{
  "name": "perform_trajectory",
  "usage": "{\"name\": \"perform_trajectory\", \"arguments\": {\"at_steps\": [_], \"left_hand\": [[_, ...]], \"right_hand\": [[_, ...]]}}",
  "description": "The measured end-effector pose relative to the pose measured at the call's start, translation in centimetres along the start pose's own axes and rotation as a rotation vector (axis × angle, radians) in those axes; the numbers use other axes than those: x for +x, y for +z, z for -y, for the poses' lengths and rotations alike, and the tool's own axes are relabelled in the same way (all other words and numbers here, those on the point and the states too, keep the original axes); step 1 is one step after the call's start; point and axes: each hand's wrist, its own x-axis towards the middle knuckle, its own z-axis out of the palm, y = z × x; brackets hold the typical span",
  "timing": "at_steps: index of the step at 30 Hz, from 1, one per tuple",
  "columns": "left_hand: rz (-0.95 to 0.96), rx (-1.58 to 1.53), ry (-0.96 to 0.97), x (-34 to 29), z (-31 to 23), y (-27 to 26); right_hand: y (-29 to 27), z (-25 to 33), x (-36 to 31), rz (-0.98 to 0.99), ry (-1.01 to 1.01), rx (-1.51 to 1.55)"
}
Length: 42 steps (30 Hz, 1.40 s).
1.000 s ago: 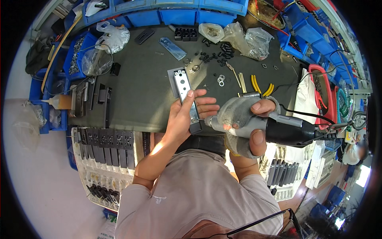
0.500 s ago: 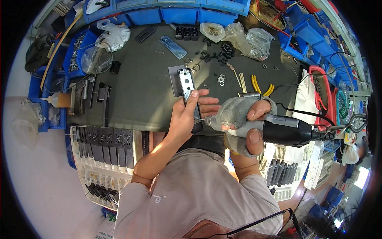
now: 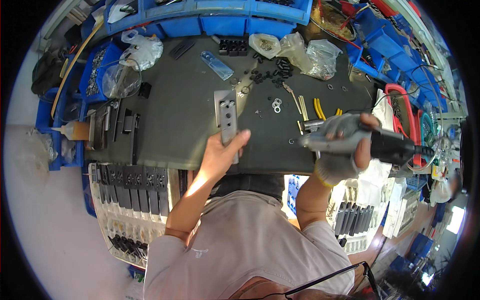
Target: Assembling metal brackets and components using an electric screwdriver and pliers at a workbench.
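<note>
Two hands (image 3: 218, 156) (image 3: 345, 126) hold one metal part (image 3: 229, 129), one power tool (image 3: 389, 146).

Blue bins (image 3: 225, 26) along the back, squeeze bottle (image 3: 78, 129) at left, red basket (image 3: 396, 87) at right

The right hand (image 3: 342, 147) has swung the power tool (image 3: 390, 147) (blurred now) rightward, away from the metal bar (image 3: 228, 121).

No lettering can be read; the shirt (image 3: 255, 225) bears a pale emblem (image 3: 200, 253) left of its middle (too tiny to decipher).
</note>
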Motion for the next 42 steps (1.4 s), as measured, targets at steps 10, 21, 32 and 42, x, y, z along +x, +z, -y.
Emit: {"name": "perform_trajectory", "arguments": {"at_steps": [10, 21, 32, 42], "left_hand": [[0.369, -0.844, -0.120, -1.5, -1.0, -4.9], [0.511, -0.940, -0.262, -1.9, -1.1, -3.7], [0.399, 0.461, 0.224, -2.4, -2.6, -7.1], [0.045, 0.799, 0.202, -6.3, -5.2, -5.0]], "right_hand": [[-5.0, 2.1, 1.9, -0.282, -0.126, -1.772], [1.9, -5.0, -3.7, 0.768, -0.099, -1.153], [1.3, -4.9, -7.4, 0.210, 1.346, 0.142], [3.4, -5.4, -6.4, 0.895, -0.061, -1.015]]}}
